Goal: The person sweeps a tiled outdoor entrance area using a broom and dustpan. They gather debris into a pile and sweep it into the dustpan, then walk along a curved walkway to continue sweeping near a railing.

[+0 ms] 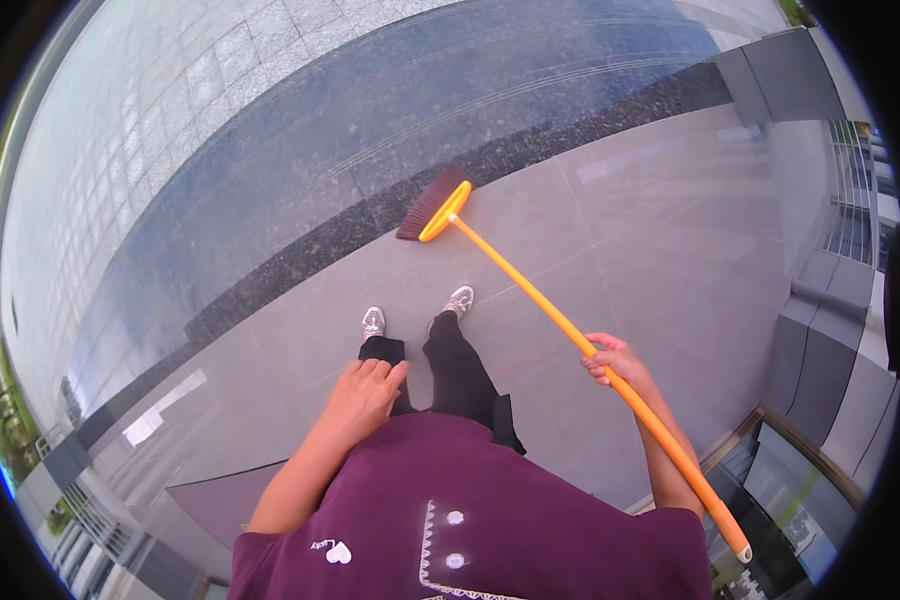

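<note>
A broom lies across the scene, its long orange handle slanting from the lower right up to the middle. At the far end, the broom head has a yellow frame and dark red-brown bristles, which rest where the grey tiles meet a dark speckled stone strip. My right hand is wrapped round the handle, whose rear end passes over my right forearm. My left hand hangs in front of my left thigh, away from the broom. Its fingers are curled, the tips hidden, and nothing shows in them.
Grey tiled floor lies under my shoes. Beyond the dark stone strip lies a bluish speckled stone surface, then pale paving. A grey wall block and a framed glass panel stand at the right.
</note>
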Action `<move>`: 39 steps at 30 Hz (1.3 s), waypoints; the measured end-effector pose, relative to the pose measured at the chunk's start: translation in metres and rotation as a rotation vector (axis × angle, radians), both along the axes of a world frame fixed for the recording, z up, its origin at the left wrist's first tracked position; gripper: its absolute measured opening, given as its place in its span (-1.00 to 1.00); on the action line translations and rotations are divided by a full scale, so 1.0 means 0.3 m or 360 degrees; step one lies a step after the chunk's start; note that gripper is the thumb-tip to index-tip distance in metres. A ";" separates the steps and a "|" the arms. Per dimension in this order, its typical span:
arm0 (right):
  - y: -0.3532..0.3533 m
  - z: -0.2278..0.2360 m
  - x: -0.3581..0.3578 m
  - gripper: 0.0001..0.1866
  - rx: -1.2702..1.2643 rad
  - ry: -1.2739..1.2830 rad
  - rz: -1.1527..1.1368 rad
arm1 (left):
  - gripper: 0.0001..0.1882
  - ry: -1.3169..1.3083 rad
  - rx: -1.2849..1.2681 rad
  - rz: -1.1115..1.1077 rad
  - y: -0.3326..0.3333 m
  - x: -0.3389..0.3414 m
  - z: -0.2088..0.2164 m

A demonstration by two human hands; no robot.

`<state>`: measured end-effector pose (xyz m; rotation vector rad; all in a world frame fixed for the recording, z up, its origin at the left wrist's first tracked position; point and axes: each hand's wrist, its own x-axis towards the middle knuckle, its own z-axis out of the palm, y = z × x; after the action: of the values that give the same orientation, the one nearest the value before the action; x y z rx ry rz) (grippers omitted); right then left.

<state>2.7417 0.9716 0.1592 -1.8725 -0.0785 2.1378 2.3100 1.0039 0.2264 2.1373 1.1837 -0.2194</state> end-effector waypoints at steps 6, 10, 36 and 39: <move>-0.421 0.336 0.470 -0.55 -0.0056 -0.0846 -0.0064 | -0.65 -0.0102 0.0141 -0.0244 0.144 0.212 -0.029; -0.424 0.491 0.494 -0.53 0.0065 -0.0952 -0.0168 | -0.64 -0.0071 0.0208 -0.0357 0.173 0.295 -0.037; 0.294 0.272 0.447 -0.56 -0.0109 -0.0364 -0.0421 | -0.60 -0.0073 0.0253 -0.0370 0.913 0.393 -0.025; 0.170 0.368 0.547 -0.55 -0.0149 -0.0851 -0.0221 | -0.60 -0.0166 0.0240 -0.0457 0.985 0.460 -0.035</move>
<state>2.9059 1.0228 0.2696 -2.3786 0.0389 1.5278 2.4481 1.2995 0.2159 2.4174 0.8547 -0.1462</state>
